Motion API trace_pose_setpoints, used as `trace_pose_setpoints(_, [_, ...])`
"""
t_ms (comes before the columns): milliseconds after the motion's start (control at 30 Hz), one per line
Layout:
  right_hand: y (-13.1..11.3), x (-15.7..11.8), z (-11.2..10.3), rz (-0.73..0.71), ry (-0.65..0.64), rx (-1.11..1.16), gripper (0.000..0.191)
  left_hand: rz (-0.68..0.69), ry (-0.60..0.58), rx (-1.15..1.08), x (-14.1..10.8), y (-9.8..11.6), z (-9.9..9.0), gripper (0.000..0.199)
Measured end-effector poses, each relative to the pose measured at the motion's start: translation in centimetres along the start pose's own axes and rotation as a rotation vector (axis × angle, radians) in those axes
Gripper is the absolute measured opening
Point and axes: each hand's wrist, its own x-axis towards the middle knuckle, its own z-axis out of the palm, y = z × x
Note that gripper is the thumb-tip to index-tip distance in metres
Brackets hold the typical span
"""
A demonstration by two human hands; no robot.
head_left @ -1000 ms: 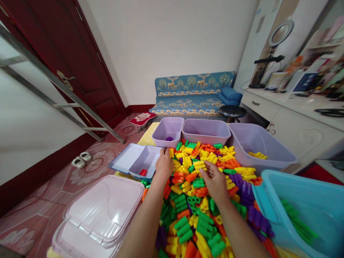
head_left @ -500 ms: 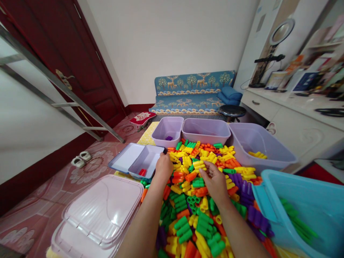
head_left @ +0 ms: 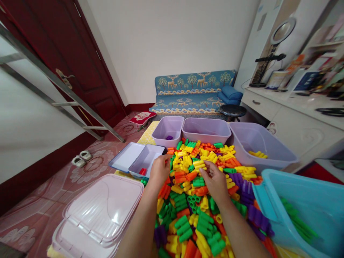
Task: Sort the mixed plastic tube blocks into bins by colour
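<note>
A dense pile of plastic building pieces, joined tubes in yellow, green, orange and purple (head_left: 181, 202), covers the middle of the table. My right hand (head_left: 215, 178) pinches a yellow tube piece (head_left: 199, 165) between thumb and fingers, just over the pile. To its left, my left hand (head_left: 159, 170) is over the pile's left edge, fingers curled in; whatever they may hold is hidden. Beside that hand lies an open case (head_left: 137, 165) with red pieces (head_left: 143, 172) in it.
Three lilac bins (head_left: 168, 141), (head_left: 206, 139), (head_left: 264, 166) line the far side; the left one holds purple pieces, the right one yellow. A blue bin (head_left: 274, 204) with green pieces stands at right. Clear lids (head_left: 103, 208) lie at left. Beyond are a sofa (head_left: 188, 98) and a ladder (head_left: 53, 77).
My left hand has shifted slightly left and toward me, its fingers turning to the pile. My right hand keeps the yellow tube piece in nearly the same place.
</note>
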Motion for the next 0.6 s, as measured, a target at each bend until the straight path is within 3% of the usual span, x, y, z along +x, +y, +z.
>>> trace_pose_setpoints(67, [0.0,0.0,0.0,0.001,-0.002,-0.006,0.037,-0.059,0.044,0.092,0.4,-0.2,-0.2,0.043])
trace_pose_setpoints(200, [0.3,0.1,0.1,0.0,-0.001,-0.006,0.037,-0.098,-0.059,0.272,1.2,-0.2,0.1,0.052])
trace_pose_setpoints(333, [0.4,0.1,0.1,-0.013,0.002,-0.01,0.037,-0.084,-0.138,0.34,1.5,0.2,0.7,0.047])
trace_pose_setpoints(600, [0.5,0.1,0.1,-0.007,-0.006,-0.023,0.037,-0.113,-0.142,0.34,1.8,0.1,0.8,0.038])
